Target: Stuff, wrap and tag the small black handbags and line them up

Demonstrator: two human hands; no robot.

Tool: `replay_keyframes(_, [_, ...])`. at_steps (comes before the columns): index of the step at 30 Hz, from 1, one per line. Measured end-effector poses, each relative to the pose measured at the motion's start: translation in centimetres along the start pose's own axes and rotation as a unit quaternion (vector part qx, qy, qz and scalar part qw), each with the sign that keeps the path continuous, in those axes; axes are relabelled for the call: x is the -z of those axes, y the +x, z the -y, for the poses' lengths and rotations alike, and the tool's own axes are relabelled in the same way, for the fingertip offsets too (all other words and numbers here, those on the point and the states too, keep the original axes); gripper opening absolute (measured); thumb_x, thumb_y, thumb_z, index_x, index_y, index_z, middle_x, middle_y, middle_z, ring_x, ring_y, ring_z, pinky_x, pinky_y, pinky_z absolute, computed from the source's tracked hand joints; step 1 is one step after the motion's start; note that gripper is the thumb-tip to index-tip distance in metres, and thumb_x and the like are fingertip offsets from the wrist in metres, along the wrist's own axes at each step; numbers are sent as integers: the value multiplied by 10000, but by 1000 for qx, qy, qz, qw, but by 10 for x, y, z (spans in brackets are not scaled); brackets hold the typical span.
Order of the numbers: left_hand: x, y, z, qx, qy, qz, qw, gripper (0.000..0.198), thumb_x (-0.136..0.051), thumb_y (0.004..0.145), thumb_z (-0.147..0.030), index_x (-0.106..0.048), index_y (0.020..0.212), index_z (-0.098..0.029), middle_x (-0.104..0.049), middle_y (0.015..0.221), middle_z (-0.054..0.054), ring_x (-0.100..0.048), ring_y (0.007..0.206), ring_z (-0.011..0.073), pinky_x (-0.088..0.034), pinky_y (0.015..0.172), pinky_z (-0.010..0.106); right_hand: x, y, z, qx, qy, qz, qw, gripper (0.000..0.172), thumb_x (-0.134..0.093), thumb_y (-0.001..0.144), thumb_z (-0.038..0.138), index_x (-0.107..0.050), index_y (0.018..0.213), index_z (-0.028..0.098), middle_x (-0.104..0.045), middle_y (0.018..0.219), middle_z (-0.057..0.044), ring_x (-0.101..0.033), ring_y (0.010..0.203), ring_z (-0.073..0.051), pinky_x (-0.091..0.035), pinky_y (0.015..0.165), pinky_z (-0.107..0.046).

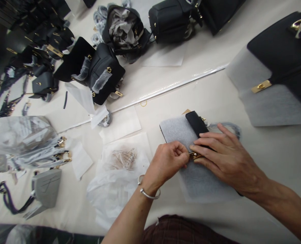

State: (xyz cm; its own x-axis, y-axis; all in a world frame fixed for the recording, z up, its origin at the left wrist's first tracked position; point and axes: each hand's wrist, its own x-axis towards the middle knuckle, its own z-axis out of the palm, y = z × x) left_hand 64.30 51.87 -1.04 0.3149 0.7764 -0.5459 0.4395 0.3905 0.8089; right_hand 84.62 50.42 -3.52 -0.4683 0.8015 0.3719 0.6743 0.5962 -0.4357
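A black handbag [193,120] lies on the table in front of me, with a sheet of greyish wrapping tissue [177,130] over its body. Its gold clasp [194,155] sits between my two hands. My left hand [171,159] is closed in a pinch at the clasp's left end; whatever is between the fingertips is hidden. From the right, my right hand [224,159] presses on the narrow black flap, its thumb and forefinger on either side of the clasp. A plastic-wrapped strap [229,127] curls behind my right fingers.
On my left, a clear bag of small thin pieces [125,159] rests on white paper. Farther left lie a grey handbag [47,186] and wrapped straps [45,157]. Several black handbags [106,73] line the back. Another tissue-lined black bag [280,51] stands at right.
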Motion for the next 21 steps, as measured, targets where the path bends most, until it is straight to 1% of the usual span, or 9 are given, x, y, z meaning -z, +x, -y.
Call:
replay_keyframes(5, [5,0,1,5,-34,16,999,110,-529,784,-161,-637,805,-167,-647,681,-13,-655,611,119,-463,553,182,-2,1,8,-11,13,-21,1000,181,-634,896,155,-689,1051,230,-705,961,-25,-622,984,-209,-382,1109,-508])
replay_keyframes(9, [9,1,0,18,-71,41,996,136,-516,775,-132,-642,819,-156,-653,711,-5,-664,622,116,-478,570,183,-6,-3,6,-10,23,-34,999,170,-651,886,157,-685,1039,221,-703,956,-26,-624,963,-205,-378,1101,-505])
replay_keyframes(11, [10,0,-1,22,-88,53,994,136,-514,795,-142,-643,836,-154,-659,732,-1,-670,630,116,-493,590,190,-6,-3,5,-7,23,-37,999,172,-659,879,154,-684,1034,223,-704,952,-25,-626,960,-208,-375,1101,-500])
replay_keyframes(13, [8,0,-2,18,-78,50,996,117,-528,827,-187,-642,835,-159,-663,740,2,-673,641,120,-499,604,196,-6,-4,5,-4,23,-43,999,180,-669,869,144,-681,1031,221,-705,951,-26,-627,958,-209,-374,1101,-499])
replay_keyframes(16, [4,-1,-1,-2,-15,18,1000,128,-574,843,-267,-641,794,-170,-658,701,-1,-650,622,124,-475,577,194,-7,-4,5,-4,21,-54,998,189,-681,857,129,-676,1030,206,-704,953,-37,-623,969,-217,-372,1105,-512])
replay_keyframes(18, [2,-1,-1,-13,13,8,1000,117,-579,835,-255,-646,784,-174,-653,675,-7,-634,605,121,-460,562,191,-7,-4,7,-5,17,-57,998,192,-679,856,122,-674,1034,193,-699,952,-47,-617,979,-224,-371,1103,-521])
replay_keyframes(21, [3,0,-1,-6,-12,22,1000,104,-547,812,-193,-646,792,-170,-651,672,-11,-646,617,121,-469,571,187,-9,-5,8,-4,19,-59,998,165,-665,864,116,-672,1017,178,-689,937,-56,-606,972,-224,-377,1093,-525])
